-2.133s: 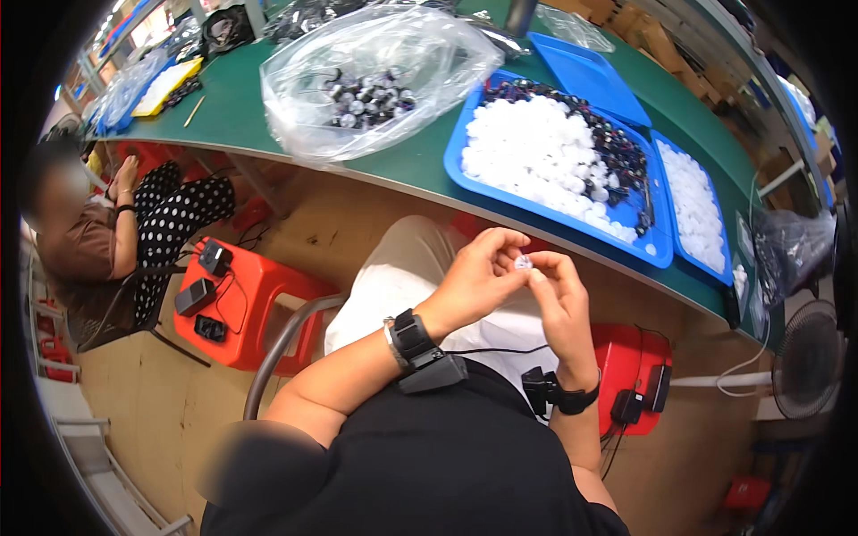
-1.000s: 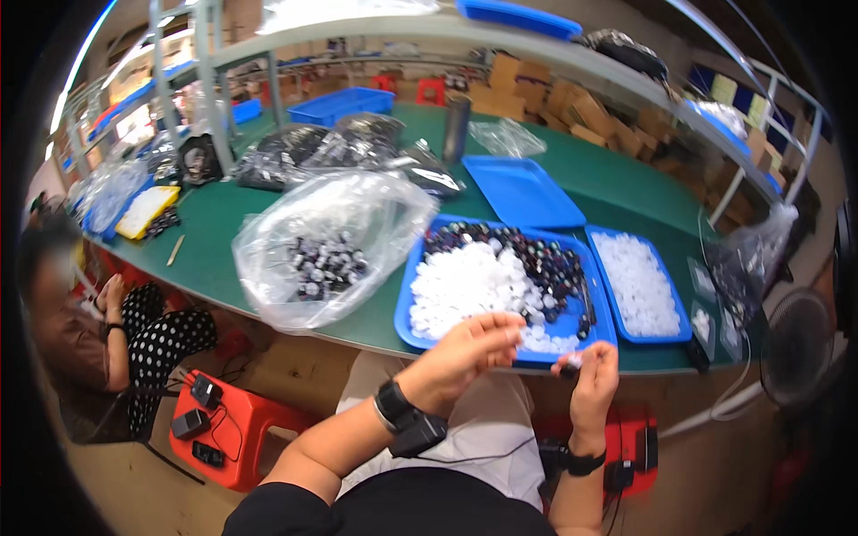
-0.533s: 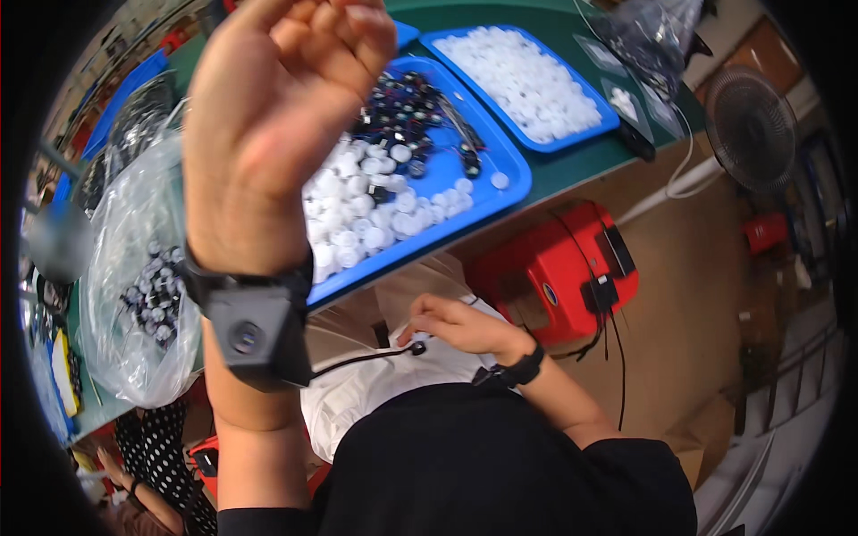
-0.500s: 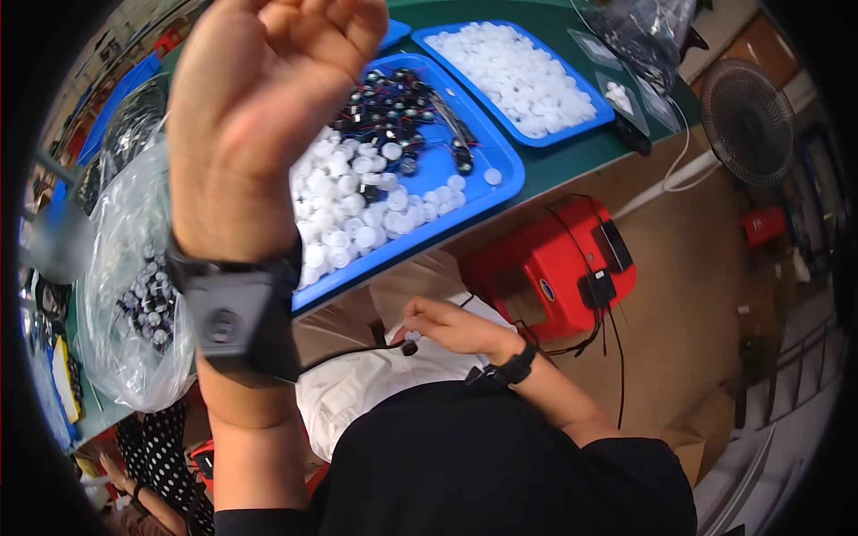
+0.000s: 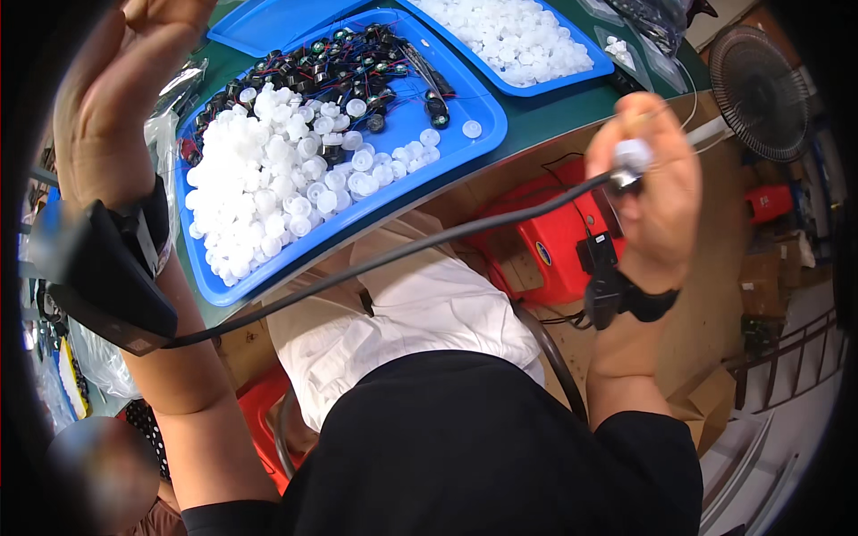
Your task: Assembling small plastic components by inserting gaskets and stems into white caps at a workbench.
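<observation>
My left hand (image 5: pixel 116 116) is raised beside the left end of a blue tray (image 5: pixel 490 125), palm showing and fingers stretched out. It appears to hold nothing, though the frame's top edge cuts off the fingertips. The tray carries a heap of white plastic caps (image 5: pixel 268 170) and dark round parts with thin wires (image 5: pixel 344 67). My right hand (image 5: pixel 666 192) is up at the right, its fingers closed on a small white cap (image 5: pixel 633 154) with a dark, shiny underside. A thick black cable (image 5: pixel 429 241) runs from the black device (image 5: pixel 107 277) on my left wrist to this part; whether it joins it cannot be seen.
Another blue tray (image 5: pixel 585 76) of white pieces stands farther right on the green table (image 5: pixel 527 116). A blue lid or tray (image 5: pixel 277 27) lies behind. Clear bags are at the left, with another person below. A red stool (image 5: pixel 536 259) and a fan (image 5: pixel 760 94) are at the right.
My right hand has risen from my lap to the upper right with the white cap, and the black cable now stretches across. My left hand has moved left, uncovering more of the tray.
</observation>
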{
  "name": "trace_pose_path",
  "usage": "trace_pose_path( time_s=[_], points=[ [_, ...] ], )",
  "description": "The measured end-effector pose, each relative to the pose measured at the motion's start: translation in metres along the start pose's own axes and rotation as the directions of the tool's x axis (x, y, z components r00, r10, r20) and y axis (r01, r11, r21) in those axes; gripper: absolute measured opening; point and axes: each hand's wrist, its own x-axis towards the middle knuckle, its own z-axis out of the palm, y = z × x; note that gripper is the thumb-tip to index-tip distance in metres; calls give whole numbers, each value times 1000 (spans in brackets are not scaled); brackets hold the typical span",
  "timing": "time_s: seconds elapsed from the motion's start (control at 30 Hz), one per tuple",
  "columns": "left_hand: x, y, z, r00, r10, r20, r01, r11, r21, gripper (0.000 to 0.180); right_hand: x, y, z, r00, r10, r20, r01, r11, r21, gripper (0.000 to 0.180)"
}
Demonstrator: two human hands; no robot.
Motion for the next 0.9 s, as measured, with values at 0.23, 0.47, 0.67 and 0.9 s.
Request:
trace_pose_path(
  time_s=[0.23, 0.47, 0.67, 0.9],
  points=[
    [-1, 29, 10, 987, 112, -116, -98, 988, 123, 17, 40, -78, 23, 941, -320, 107, 335, 922, -193, 30],
    [76, 83, -23, 988, -20, -156, 44, 987, 157, 8, 89, -58, 69, 990, -141, -18, 131, 954, -270, 27],
    [163, 79, -39, 984, 2, -179, 71, 913, 403, 9, 147, -31, 51, 957, 277, 91, -259, 950, -173, 25],
    [219, 101, -46, 996, 65, -63, -27, 878, 478, 10, 191, -21, 42, 765, 618, 182, -592, 786, -177, 10]
  ],
)
